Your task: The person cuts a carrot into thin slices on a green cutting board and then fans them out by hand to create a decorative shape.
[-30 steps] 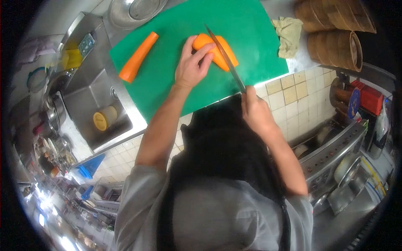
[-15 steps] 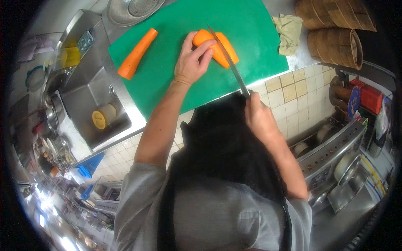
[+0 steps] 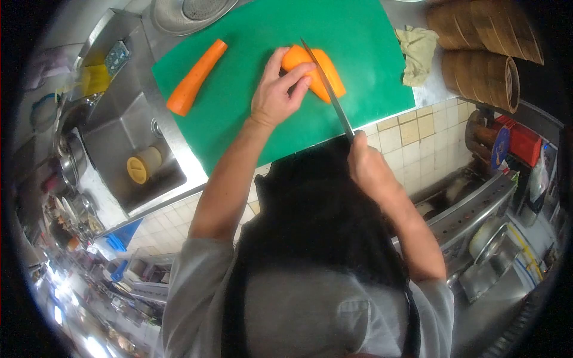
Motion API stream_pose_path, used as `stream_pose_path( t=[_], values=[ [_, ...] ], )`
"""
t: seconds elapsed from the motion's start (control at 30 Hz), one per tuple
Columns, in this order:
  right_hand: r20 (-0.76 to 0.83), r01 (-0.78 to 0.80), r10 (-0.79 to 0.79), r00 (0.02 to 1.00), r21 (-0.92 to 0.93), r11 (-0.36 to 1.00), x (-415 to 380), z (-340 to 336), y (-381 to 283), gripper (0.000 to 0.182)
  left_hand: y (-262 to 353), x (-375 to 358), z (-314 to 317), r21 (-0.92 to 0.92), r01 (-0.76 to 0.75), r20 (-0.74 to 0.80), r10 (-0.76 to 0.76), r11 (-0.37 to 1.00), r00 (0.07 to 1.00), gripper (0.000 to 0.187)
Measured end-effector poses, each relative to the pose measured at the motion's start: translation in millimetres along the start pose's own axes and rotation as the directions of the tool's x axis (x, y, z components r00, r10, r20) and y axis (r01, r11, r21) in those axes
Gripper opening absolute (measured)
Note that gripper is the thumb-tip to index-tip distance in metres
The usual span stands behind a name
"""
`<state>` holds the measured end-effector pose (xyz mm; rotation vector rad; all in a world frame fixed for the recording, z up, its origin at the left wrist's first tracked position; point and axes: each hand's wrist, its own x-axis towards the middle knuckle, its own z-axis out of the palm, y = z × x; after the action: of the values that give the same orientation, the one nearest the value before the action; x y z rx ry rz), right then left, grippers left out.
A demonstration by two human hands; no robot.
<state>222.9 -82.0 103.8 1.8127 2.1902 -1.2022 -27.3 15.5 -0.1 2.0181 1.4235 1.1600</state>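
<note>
The knife [image 3: 327, 89] has edged slightly along the carrot piece [image 3: 316, 68] on the green cutting board [image 3: 250, 107]. Left hand [image 3: 279, 92] pins it; right hand [image 3: 367, 164] grips the handle. Slicing is underway; the next stroke needs fingertips kept back.

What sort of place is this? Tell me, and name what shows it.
Most likely a commercial kitchen. A green cutting board lies beside a steel sink, stacked bamboo steamers stand at the far right, and the counter front is tiled. The right hand holds a knife over a carrot.
</note>
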Motion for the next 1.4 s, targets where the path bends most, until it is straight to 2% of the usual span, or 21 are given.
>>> stream_pose_path(
  t=[0.13, 0.23, 0.47, 0.53, 0.73, 0.83, 1.33, 1.4],
  values=[
    [0.042, -0.003, 0.003, 0.999, 0.004, 1.0, 23.0, -2.9, -5.5, 0.018, 0.5, 0.3, -0.5, -0.01, 0.001, -0.014, -0.001, 1.0, 1.0, 0.03],
    [0.009, 0.05, -0.051, 0.999, 0.053, 0.997, 42.5, 7.3, 2.3, 0.019, 2.8, 2.0, -0.4, 0.001, 0.009, -0.014, -0.009, 1.0, 1.0, 0.029],
    [-0.017, -0.022, 0.023, 1.0, 0.051, 0.998, 72.9, 33.2, 8.3, 0.021, 1.9, 2.9, -1.3, 0.014, 0.037, 0.003, -0.037, 0.999, 0.999, 0.032],
    [-0.041, 0.008, -0.004, 0.999, 0.092, 0.996, 71.4, 31.9, 9.3, 0.022, 1.4, -0.7, 1.5, -0.004, 0.04, -0.006, -0.04, 0.999, 0.999, 0.033],
    [-0.096, 0.017, -0.011, 0.995, 0.062, 0.998, 54.7, 14.3, 1.2, 0.02, 5.9, 1.1, 0.1, 0.003, 0.049, -0.043, -0.049, 0.999, 0.998, 0.033],
    [-0.127, -0.018, 0.024, 0.992, 0.049, 0.999, 32.4, -1.2, -10.6, 0.019, 6.5, 2.2, 0.8, -0.003, 0.042, -0.048, -0.042, 0.999, 0.998, 0.032],
    [-0.13, -0.016, 0.029, 0.991, 0.097, 0.995, -12.8, 8.4, -3.5, 0.018, 3.7, -0.6, 0.3, -0.058, 0.067, -0.023, -0.069, 0.996, 0.997, 0.03],
    [-0.093, -0.04, 0.045, 0.995, 0.049, 0.998, -13.2, 10.1, 0.1, 0.019, 2.4, -0.7, 0.4, -0.06, 0.055, -0.032, -0.057, 0.997, 0.998, 0.03]
  ],
)
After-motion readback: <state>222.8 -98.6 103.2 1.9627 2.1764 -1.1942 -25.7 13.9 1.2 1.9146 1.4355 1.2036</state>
